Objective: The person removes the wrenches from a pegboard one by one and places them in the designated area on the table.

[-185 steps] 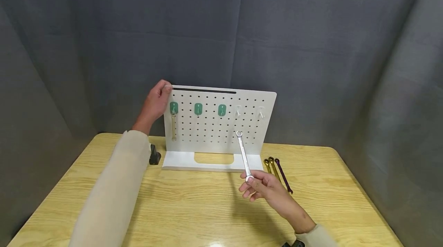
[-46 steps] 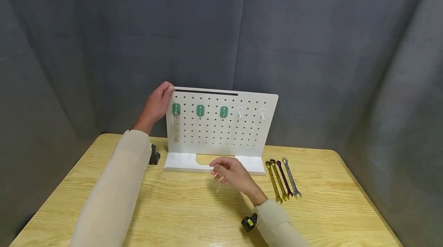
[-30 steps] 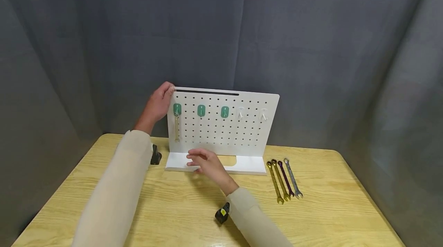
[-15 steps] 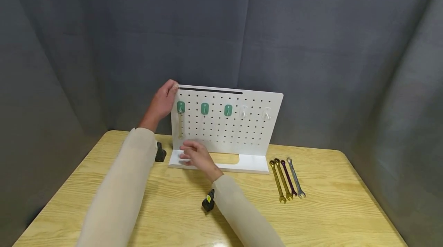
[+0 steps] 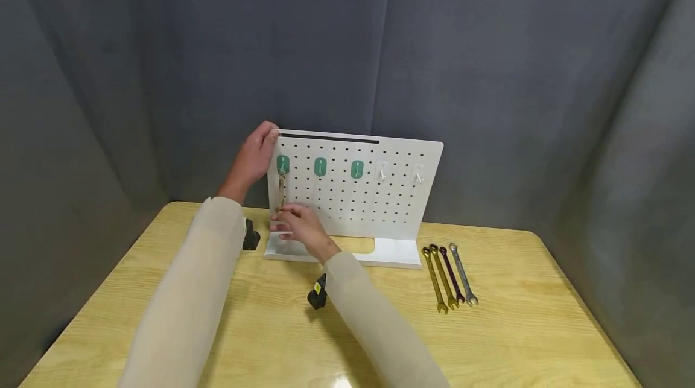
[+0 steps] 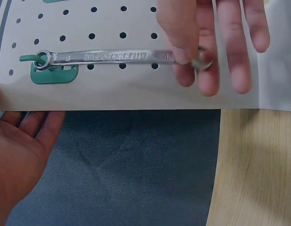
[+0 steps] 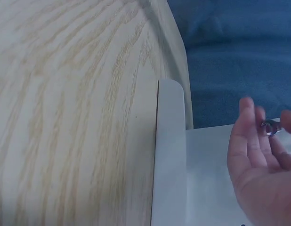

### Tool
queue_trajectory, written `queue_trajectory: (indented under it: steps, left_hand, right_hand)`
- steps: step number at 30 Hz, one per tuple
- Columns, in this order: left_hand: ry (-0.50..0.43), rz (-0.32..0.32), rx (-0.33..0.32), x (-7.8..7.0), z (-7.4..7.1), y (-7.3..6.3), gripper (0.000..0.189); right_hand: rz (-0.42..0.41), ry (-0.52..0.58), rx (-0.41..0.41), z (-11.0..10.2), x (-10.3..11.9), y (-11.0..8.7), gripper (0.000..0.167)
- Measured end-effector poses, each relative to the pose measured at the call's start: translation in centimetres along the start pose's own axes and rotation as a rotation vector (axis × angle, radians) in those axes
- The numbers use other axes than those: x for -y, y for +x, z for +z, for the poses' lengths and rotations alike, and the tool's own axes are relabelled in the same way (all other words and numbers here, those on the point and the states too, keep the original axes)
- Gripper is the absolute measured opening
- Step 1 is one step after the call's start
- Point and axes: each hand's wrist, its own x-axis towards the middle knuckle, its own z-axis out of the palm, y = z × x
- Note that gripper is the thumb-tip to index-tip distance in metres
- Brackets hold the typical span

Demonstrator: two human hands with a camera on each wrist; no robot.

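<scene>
A white pegboard (image 5: 339, 201) stands on the table, and my left hand (image 5: 254, 155) grips its upper left corner. From the leftmost green hook (image 6: 53, 75) hangs a silver combination wrench (image 6: 112, 57), its ring end looped over the hook. My right hand (image 5: 301, 226) pinches the wrench's lower end between thumb and fingers. That end shows between the fingertips in the right wrist view, where the wrench (image 7: 271, 127) is seen nearly end-on. In the left wrist view the right hand's other fingers (image 6: 235, 56) stretch past the wrench.
Two more green hooks (image 5: 320, 166) and two clear-backed white hooks (image 5: 417, 174) carry nothing. Right of the board lie several wrenches: two gold wrenches (image 5: 436, 282), a purple wrench (image 5: 453, 276) and a silver-grey wrench (image 5: 464, 275). Grey curtains (image 5: 488, 74) surround the table (image 5: 505, 315).
The silver wrench held earlier in my right hand now lies beside the other wrenches. That hand, emptied, moved left and up to the hanging wrench and took hold. My left hand stayed on the corner.
</scene>
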Motion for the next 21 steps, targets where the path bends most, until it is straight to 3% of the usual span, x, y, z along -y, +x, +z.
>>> queue_trajectory:
  steps: [7,16,21]
  left_hand:
    - [-0.012,-0.041,0.008,0.0,-0.2,0.1,0.033]
    - [-0.007,-0.066,0.022,0.3,-0.2,-0.3,0.035]
    - [-0.009,-0.062,0.017,0.3,-0.1,-0.3,0.033]
  right_hand:
    - [-0.074,-0.069,0.096,0.2,0.5,-1.0,0.031]
    - [-0.054,-0.036,0.136,0.4,0.4,-2.3,0.026]
    - [-0.07,-0.027,0.159,0.3,0.7,-3.1,0.032]
